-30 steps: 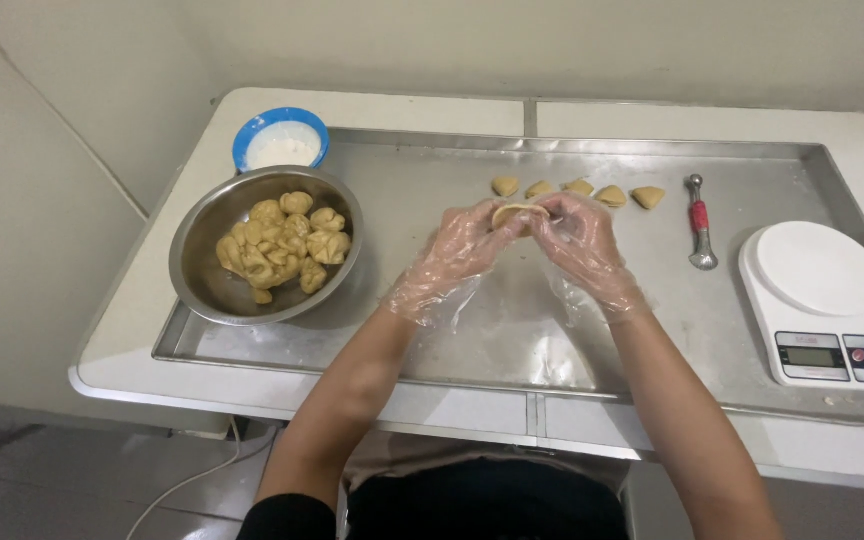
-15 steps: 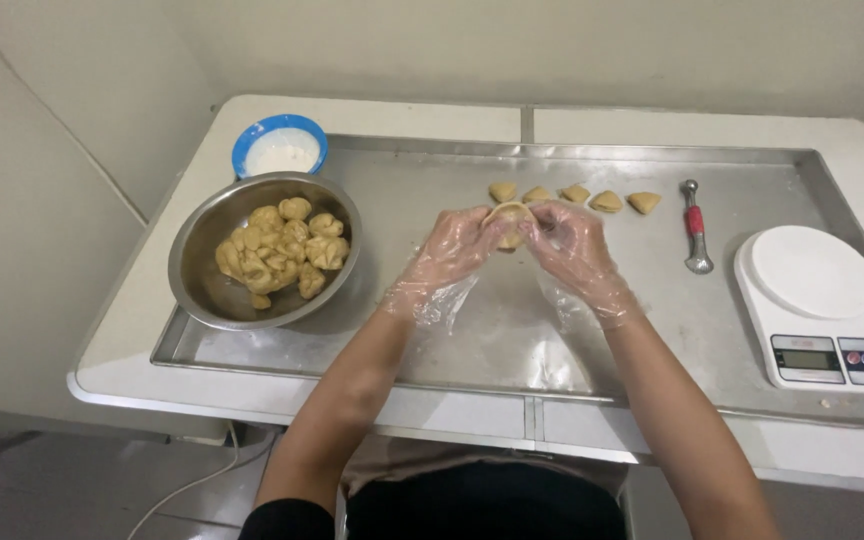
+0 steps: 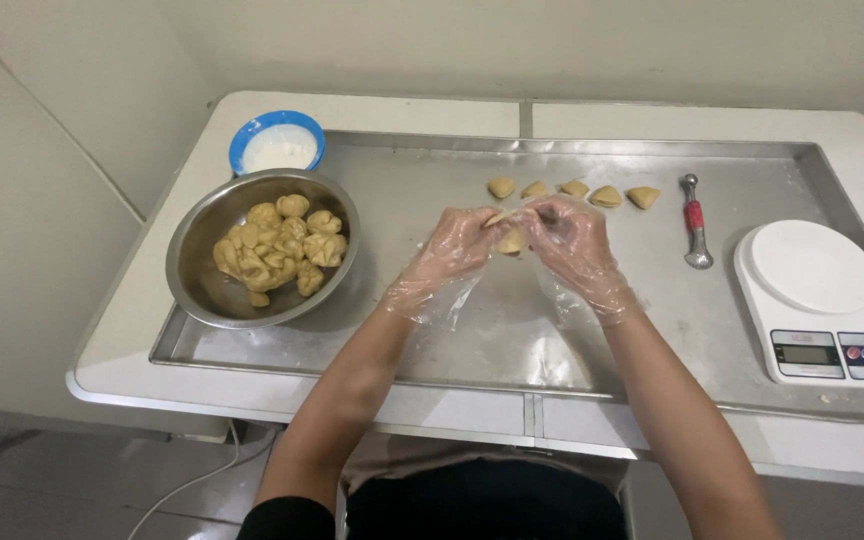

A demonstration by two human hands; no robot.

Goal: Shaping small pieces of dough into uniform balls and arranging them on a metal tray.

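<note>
- L hand (image 3: 452, 248) + R hand (image 3: 574, 240), both in clear plastic gloves, pinched together on one dough piece (image 3: 510, 240) held just above steel surface (image 3: 512, 340), mid-tray.
- Left: metal bowl (image 3: 264, 250) w/ pile of dough lumps (image 3: 280, 245).
- Right: white kitchen scale (image 3: 822, 300); red-handled scoop (image 3: 694, 222) lying beside it.
- Just behind hands: row of 5 shaped pieces (image 3: 572, 190).
- Far left: blue bowl (image 3: 277, 145), white contents.
</note>
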